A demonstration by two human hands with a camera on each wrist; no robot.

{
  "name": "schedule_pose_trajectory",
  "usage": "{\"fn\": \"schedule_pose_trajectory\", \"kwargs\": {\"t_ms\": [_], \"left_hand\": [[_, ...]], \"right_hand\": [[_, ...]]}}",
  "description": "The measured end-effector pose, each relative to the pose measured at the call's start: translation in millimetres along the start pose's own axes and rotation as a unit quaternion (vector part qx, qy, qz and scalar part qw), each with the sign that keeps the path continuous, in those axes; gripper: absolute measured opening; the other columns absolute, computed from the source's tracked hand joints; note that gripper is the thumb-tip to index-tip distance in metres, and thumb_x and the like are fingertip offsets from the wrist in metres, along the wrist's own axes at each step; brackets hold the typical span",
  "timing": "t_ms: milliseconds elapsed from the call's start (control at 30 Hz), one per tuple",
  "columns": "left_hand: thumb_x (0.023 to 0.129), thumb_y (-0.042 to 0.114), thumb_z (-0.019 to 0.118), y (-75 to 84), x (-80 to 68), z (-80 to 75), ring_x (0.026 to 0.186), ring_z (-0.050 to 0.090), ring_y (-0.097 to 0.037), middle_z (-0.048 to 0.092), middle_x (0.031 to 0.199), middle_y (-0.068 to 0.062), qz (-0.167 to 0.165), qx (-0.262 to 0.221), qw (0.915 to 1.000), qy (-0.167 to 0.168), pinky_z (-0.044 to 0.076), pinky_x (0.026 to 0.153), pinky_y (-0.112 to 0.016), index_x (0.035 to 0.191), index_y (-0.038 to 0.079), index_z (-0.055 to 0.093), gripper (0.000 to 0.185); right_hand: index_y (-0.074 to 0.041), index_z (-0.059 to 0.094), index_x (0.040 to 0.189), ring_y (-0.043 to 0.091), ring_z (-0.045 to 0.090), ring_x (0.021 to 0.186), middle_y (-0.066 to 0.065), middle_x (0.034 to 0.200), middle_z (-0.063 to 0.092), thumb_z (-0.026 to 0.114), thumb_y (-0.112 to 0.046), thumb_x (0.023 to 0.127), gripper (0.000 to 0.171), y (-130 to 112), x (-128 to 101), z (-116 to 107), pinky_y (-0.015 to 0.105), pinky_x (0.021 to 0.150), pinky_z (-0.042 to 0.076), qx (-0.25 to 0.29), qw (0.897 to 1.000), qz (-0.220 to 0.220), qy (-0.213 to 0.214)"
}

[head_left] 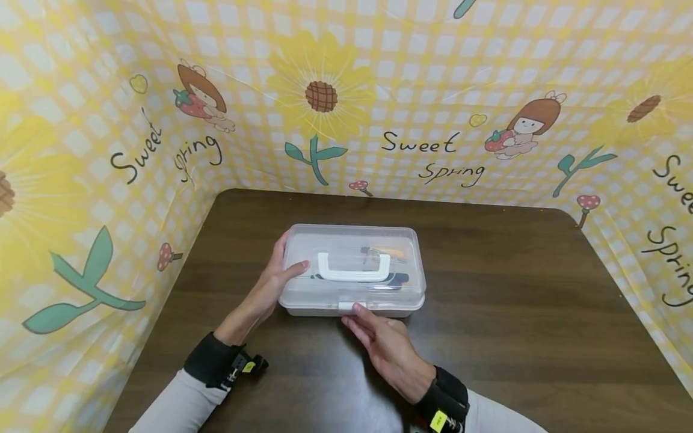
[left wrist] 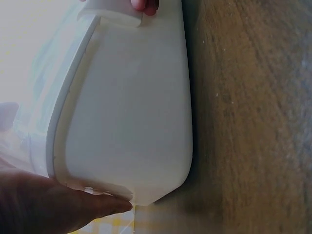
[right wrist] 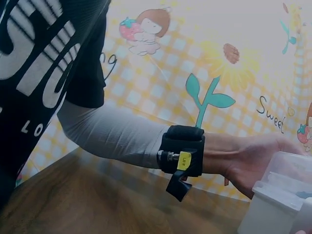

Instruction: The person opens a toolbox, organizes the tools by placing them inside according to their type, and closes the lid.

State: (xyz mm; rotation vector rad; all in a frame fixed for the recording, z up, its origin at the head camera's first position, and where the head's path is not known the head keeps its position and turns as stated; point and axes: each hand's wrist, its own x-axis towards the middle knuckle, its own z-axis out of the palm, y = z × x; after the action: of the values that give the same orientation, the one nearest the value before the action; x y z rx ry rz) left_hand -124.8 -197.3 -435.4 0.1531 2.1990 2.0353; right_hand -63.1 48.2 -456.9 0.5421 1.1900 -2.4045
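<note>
A clear plastic box [head_left: 353, 269] with a white carry handle [head_left: 354, 267] on its lid sits near the middle of the dark wooden tabletop [head_left: 514, 288], lid down and seated on the base; dark and orange items show faintly through the lid, too blurred to name. The left hand [head_left: 271, 282] lies against the box's left end, fingers fairly straight along the side wall and thumb resting on top of the lid, bracing rather than gripping. The right hand [head_left: 387, 346] reaches the front edge, its fingertips [head_left: 358, 309] touching the small white latch [head_left: 346, 306] at the middle of the front rim; the fingers look extended, pressing or hooking under the tab, though which of the two I cannot tell. The left wrist view shows the box's pale wall [left wrist: 131, 107] standing on the tabletop with a fingertip at the clasp. The step in hand appears to be working the latch; the next move likely calls for a steady hold on the left while the tab is flipped.
</note>
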Motion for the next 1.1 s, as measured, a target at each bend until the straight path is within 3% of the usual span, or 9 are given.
{"fn": "schedule_pose_trajectory", "kwargs": {"t_ms": [400, 767, 1100], "left_hand": [[0.109, 0.022, 0.054, -0.8, -0.1, 0.2, 0.160, 0.001, -0.036, 0.000, 0.176, -0.013, 0.001, 0.007, 1.0000, -0.002, -0.003, 0.124, -0.066, 0.170, 0.017, -0.002, 0.083], [0.108, 0.021, 0.054, -1.5, 0.5, -0.7, 0.159, 0.002, -0.035, 0.001, 0.176, -0.013, 0.003, 0.000, 1.0000, 0.001, -0.001, 0.124, -0.066, 0.170, 0.017, -0.002, 0.084], [0.108, 0.021, 0.054, -1.3, 0.6, 0.1, 0.159, 0.003, -0.034, 0.002, 0.175, -0.013, 0.003, -0.001, 1.0000, 0.002, -0.001, 0.124, -0.065, 0.170, 0.017, -0.001, 0.084]], "right_hand": [[0.013, 0.058, 0.132, 0.035, 0.069, 0.122, 0.028, 0.129, 0.069, 0.076, -0.007, 0.099, 0.043, -1.3, -1.9, -1.8, 0.037, 0.104, 0.053, 0.009, 1.000, 0.023, 0.002], [0.012, 0.062, 0.127, 0.034, 0.071, 0.116, 0.025, 0.120, 0.073, 0.076, -0.008, 0.098, 0.038, -1.7, 0.2, -2.3, 0.036, 0.103, 0.054, -0.001, 1.000, 0.024, 0.000], [0.011, 0.064, 0.125, 0.038, 0.067, 0.123, 0.026, 0.120, 0.073, 0.077, -0.011, 0.098, 0.038, -1.0, -0.4, -3.9, 0.036, 0.103, 0.054, -0.009, 1.000, 0.025, -0.002]]}}
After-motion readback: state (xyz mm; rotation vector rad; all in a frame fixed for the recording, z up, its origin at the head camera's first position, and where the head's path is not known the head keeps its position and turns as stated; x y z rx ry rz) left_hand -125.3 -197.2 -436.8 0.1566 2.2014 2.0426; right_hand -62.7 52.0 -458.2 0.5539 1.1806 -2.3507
